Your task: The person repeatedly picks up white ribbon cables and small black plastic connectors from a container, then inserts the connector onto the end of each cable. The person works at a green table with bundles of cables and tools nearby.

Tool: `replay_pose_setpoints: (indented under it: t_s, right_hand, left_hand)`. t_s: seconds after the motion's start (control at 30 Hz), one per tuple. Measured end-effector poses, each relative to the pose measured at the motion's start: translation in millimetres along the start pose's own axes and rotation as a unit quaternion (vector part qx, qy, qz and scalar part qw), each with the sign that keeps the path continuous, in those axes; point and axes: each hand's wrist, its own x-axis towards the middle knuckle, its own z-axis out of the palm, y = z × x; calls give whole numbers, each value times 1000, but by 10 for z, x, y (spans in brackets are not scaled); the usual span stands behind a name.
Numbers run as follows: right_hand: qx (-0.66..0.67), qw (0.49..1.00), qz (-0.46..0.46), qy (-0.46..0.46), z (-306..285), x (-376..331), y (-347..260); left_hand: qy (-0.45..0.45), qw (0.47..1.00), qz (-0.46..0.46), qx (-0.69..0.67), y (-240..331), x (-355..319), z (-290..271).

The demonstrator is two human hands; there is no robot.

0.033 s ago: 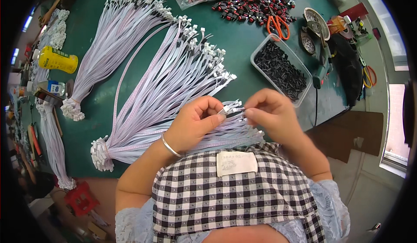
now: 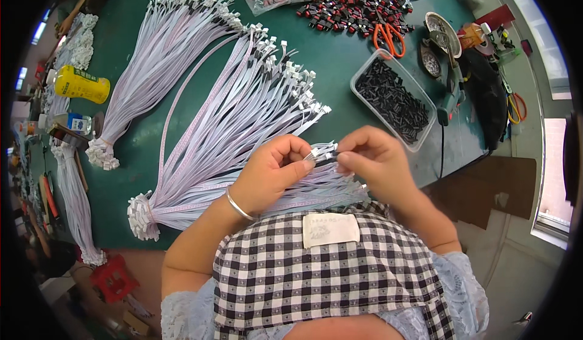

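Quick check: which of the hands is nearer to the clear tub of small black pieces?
Right. The right hand is just below and left of the clear tub in the picture; the left hand is farther off to the left, holding white connectors.

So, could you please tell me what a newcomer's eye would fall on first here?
Probably the large fan of pale cables spread across the green table, centre-left. Over its right side, the left hand holds some white-tipped cable ends, with the right hand close beside them. Next come the red-and-black parts heaped at the top and the yellow bottle at far left.
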Motion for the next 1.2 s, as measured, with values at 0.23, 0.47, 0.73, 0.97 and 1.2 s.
replay_pose_setpoints:
  t_s: [0.23,0.47,0.73,0.97,1.2]
  right_hand:
    - [-16,994,-97,39,126,79,208]
    - [-101,979,-172,51,118,105,288]
    - [-97,975,-194,54,124,71,273]
    - [-103,968,-217,72,119,74,299]
    - [-142,959,-239,57,111,92,315]
  left_hand:
    - [4,999,16,-33,1,6,25]
    - [19,1000,11,-19,-20,9,37]
    - [24,1000,16,-7,-15,0,72]
    - [26,999,20,-10,-25,8,76]
    - [26,999,24,-2,-16,9,79]
